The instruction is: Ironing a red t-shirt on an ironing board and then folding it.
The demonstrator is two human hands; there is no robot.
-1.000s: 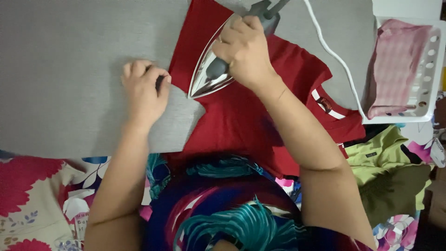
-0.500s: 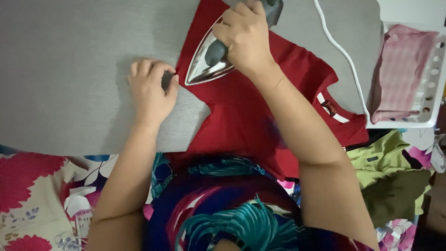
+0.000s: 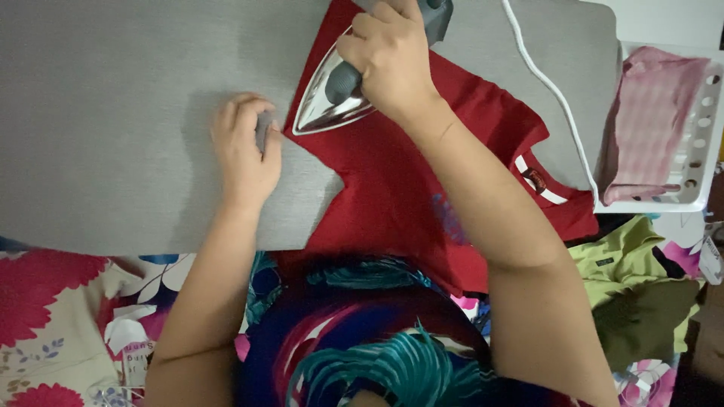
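Note:
A red T-shirt (image 3: 392, 181) lies spread on the grey ironing board (image 3: 113, 113). My right hand (image 3: 388, 60) grips the grey handle of a steam iron (image 3: 332, 102), whose shiny soleplate rests on the shirt's sleeve with its tip pointing left. My left hand (image 3: 245, 151) sits just left of the iron's tip, fingers curled, pinching the sleeve's edge against the board. The shirt's collar with a white stripe (image 3: 539, 181) hangs toward the board's right end.
The iron's white cord (image 3: 550, 87) runs across the board's right part. A white perforated basket (image 3: 694, 151) holds a pink cloth (image 3: 648, 113) at the right. Green clothes (image 3: 633, 294) lie below it. Floral bedding (image 3: 53, 316) shows at lower left.
The iron has slid up and to the right along the sleeve. My left hand has shifted a little and now pinches the sleeve's edge; the grey fold seen under it earlier is gone.

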